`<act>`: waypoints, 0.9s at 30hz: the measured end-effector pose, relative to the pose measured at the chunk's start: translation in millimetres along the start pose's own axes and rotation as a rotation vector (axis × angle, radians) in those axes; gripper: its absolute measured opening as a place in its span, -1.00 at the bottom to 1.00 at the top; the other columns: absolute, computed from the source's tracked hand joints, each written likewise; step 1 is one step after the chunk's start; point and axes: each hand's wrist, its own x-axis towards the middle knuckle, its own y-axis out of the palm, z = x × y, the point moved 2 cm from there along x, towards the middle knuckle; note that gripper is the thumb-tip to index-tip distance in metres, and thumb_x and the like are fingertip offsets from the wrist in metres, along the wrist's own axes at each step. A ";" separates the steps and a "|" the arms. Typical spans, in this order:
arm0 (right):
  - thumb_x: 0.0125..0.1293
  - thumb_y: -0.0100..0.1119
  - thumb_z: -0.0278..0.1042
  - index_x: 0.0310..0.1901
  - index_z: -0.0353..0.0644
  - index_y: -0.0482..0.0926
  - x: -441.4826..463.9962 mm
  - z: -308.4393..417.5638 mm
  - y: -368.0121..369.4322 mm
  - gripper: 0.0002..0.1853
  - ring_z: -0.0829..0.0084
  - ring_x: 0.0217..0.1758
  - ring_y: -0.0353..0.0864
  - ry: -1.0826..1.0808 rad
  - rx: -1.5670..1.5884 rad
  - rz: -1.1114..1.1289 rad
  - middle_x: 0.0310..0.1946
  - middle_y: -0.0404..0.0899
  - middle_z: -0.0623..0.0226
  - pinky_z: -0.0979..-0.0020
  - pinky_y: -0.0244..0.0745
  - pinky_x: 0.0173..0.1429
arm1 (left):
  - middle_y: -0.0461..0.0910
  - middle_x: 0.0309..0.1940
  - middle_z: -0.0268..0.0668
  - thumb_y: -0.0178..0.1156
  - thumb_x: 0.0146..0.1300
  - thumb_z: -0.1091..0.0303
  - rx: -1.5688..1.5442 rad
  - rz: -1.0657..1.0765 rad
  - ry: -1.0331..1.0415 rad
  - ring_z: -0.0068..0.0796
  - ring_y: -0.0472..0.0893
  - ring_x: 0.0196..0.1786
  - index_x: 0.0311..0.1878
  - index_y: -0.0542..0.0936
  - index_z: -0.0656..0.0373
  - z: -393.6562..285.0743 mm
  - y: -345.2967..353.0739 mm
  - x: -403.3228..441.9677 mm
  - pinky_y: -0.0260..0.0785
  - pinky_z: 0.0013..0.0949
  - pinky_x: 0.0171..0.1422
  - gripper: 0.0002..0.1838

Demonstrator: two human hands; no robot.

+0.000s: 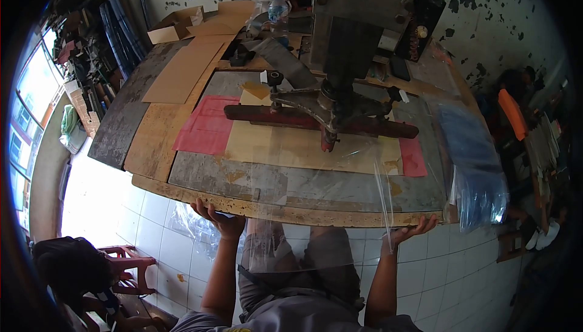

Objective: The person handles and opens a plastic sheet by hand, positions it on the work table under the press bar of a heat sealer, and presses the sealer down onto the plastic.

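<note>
My left hand (220, 218) rests at the front edge of the wooden table (155, 187), its fingers apart against the edge. At the right part of the same edge, my right hand (413, 232) has its fingers stretched out, beside a hanging clear plastic sheet (322, 210). That sheet lies partly over the table and drapes down past the edge between my arms. Behind it, a dark press head with a long red-brown bar (291, 118) stands over a cream sheet (303, 157) and pink sheets (203, 127) on a grey plate (194, 171).
Stacked clear plastic (470, 150) hangs over the table's right side. Cardboard (185, 71), an open box (176, 25) and a bottle (277, 10) are at the back left. A person (73, 271) is at the lower left near a red stool (130, 262); other people sit at the right.
</note>
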 end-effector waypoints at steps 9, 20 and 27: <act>0.69 -0.52 0.20 0.48 -0.19 0.15 1.7 2.7 -0.2 -0.34 -0.24 0.76 -0.32 -0.006 -0.034 -0.004 0.67 -0.08 -0.05 -0.41 -0.32 0.69 | -0.12 0.63 0.13 0.38 0.30 -0.24 -0.009 0.004 -0.008 0.48 -0.18 0.68 0.64 -0.09 -0.08 0.8 -0.2 -1.2 -0.25 0.63 0.61 0.09; 0.70 -0.52 0.20 0.48 -0.18 0.14 1.2 0.4 0.6 -0.35 -0.22 0.76 -0.35 -0.019 -0.018 -0.003 0.68 -0.11 -0.04 -0.41 -0.34 0.69 | -0.11 0.63 0.14 0.42 0.26 -0.23 -0.008 0.012 -0.010 0.48 -0.18 0.68 0.64 -0.09 -0.09 2.2 -0.1 -2.4 -0.25 0.63 0.61 0.12; 0.69 -0.51 0.21 0.49 -0.16 0.14 2.5 3.2 -0.1 -0.35 -0.21 0.76 -0.37 -0.009 -0.007 0.008 0.68 -0.13 -0.02 -0.42 -0.35 0.69 | -0.12 0.63 0.15 0.46 0.24 -0.18 -0.018 0.011 -0.004 0.49 -0.19 0.68 0.64 -0.09 -0.08 1.0 -0.7 -1.4 -0.25 0.63 0.61 0.14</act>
